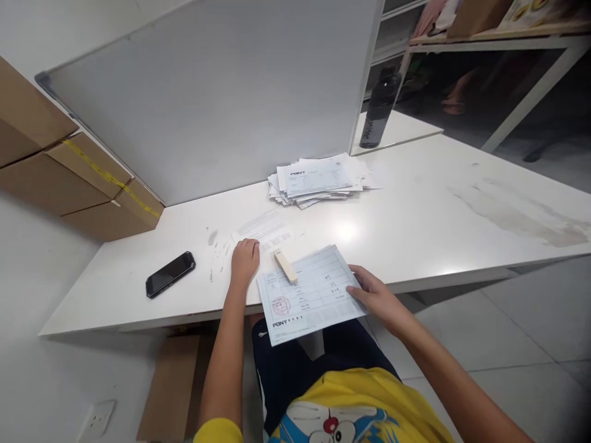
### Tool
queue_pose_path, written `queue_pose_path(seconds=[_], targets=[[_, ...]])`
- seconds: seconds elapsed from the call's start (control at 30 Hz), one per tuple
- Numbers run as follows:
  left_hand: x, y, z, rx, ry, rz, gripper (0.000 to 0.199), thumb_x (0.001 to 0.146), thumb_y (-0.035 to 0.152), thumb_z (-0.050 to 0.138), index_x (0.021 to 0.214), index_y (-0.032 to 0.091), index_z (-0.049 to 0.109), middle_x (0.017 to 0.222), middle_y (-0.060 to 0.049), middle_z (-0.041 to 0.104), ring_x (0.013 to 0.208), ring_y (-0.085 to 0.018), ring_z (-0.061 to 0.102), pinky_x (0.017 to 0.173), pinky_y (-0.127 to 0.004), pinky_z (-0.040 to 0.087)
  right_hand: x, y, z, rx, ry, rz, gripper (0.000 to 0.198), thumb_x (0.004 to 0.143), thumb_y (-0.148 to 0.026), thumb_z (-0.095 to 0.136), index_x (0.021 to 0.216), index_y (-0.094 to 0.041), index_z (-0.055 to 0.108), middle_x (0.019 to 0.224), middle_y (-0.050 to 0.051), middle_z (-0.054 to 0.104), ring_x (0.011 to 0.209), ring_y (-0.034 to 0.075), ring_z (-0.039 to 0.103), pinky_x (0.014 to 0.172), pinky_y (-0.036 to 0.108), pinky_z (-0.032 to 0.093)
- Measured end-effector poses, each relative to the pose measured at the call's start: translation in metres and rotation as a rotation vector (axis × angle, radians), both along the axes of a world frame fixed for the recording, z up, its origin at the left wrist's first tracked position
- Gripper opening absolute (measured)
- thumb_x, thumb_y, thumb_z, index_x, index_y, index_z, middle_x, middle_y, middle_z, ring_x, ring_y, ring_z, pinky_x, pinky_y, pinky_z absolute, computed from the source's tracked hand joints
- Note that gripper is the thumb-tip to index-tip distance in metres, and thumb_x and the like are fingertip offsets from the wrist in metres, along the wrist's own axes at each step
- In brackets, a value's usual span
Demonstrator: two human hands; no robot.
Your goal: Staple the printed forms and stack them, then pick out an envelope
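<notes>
My right hand (376, 298) grips the right edge of a pale blue printed form (314, 298), thumb on top. The form carries a red round stamp, handwriting and the letters PONY; it overhangs the desk's front edge, and other sheets seem to lie under it. A cream oblong block (285, 266) lies on its upper left part. My left hand (244, 261) rests on the desk left of the form with its fingers curled in. What is inside those fingers, if anything, is hidden. Just beyond it lies a white printed sheet (265, 227).
A black phone (170, 274) lies on the white desk (406, 227) at the left. Against the whiteboard (221, 98) sits a pile of papers (318, 178). A dark bottle (379, 111) stands behind on the right. Cardboard boxes (83, 178) are stacked at the left.
</notes>
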State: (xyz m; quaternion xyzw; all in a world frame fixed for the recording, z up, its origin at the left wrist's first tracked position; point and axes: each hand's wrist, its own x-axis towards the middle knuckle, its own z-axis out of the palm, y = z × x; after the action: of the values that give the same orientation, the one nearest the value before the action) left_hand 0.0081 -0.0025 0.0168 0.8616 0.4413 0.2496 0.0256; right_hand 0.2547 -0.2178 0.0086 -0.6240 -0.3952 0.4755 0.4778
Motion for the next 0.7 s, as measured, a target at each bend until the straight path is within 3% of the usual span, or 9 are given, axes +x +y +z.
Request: queue_pose_path(seconds=[0.23, 0.43, 0.53, 0.63, 0.7], targets=[[-0.001, 0.000, -0.001, 0.003, -0.022, -0.014, 0.027, 0.095, 0.017, 0.031, 0.093, 0.022, 0.058, 0.091, -0.007, 0.065, 0.087, -0.023, 0.056, 0.080, -0.038, 0.045, -0.001, 0.026, 0.009, 0.022, -0.465, -0.013, 0.054, 0.082, -0.025, 0.043, 0.136, -0.024, 0.043, 0.122, 0.009, 0.058, 0.114, 0.026, 0.055, 0.092, 0.040, 0.048], [-0.003, 0.002, -0.004, -0.050, -0.039, 0.005, 0.028, 0.095, 0.019, 0.031, 0.094, 0.023, 0.058, 0.094, -0.006, 0.066, 0.090, -0.022, 0.056, 0.083, -0.037, 0.045, -0.007, 0.039, 0.000, 0.082, -0.732, -0.019, 0.044, 0.086, -0.021, 0.039, 0.129, -0.017, 0.051, 0.109, 0.012, 0.058, 0.098, 0.026, 0.060, 0.080, 0.039, 0.051], [-0.003, 0.003, -0.004, -0.054, -0.044, 0.004, 0.028, 0.095, 0.019, 0.030, 0.093, 0.023, 0.059, 0.092, -0.005, 0.066, 0.090, -0.022, 0.057, 0.083, -0.036, 0.045, -0.011, 0.037, -0.004, 0.220, -0.837, -0.062, 0.035, 0.088, -0.023, 0.042, 0.118, -0.016, 0.058, 0.111, 0.014, 0.058, 0.104, 0.030, 0.056, 0.085, 0.046, 0.049], [-0.003, 0.004, -0.002, -0.068, -0.043, 0.014, 0.029, 0.095, 0.019, 0.031, 0.092, 0.023, 0.059, 0.090, -0.005, 0.066, 0.089, -0.022, 0.058, 0.083, -0.036, 0.046, -0.025, 0.032, 0.005, 0.438, -0.876, -0.133, 0.028, 0.091, -0.027, 0.042, 0.109, -0.020, 0.061, 0.114, 0.014, 0.059, 0.109, 0.031, 0.054, 0.090, 0.050, 0.048], [-0.003, 0.003, -0.002, -0.066, -0.049, 0.011, 0.028, 0.095, 0.019, 0.032, 0.092, 0.023, 0.059, 0.090, -0.005, 0.066, 0.089, -0.021, 0.058, 0.083, -0.036, 0.046, -0.039, 0.029, 0.014, 0.587, -0.855, -0.083, 0.026, 0.093, -0.027, 0.040, 0.108, -0.022, 0.061, 0.115, 0.012, 0.060, 0.109, 0.028, 0.055, 0.090, 0.047, 0.049]])
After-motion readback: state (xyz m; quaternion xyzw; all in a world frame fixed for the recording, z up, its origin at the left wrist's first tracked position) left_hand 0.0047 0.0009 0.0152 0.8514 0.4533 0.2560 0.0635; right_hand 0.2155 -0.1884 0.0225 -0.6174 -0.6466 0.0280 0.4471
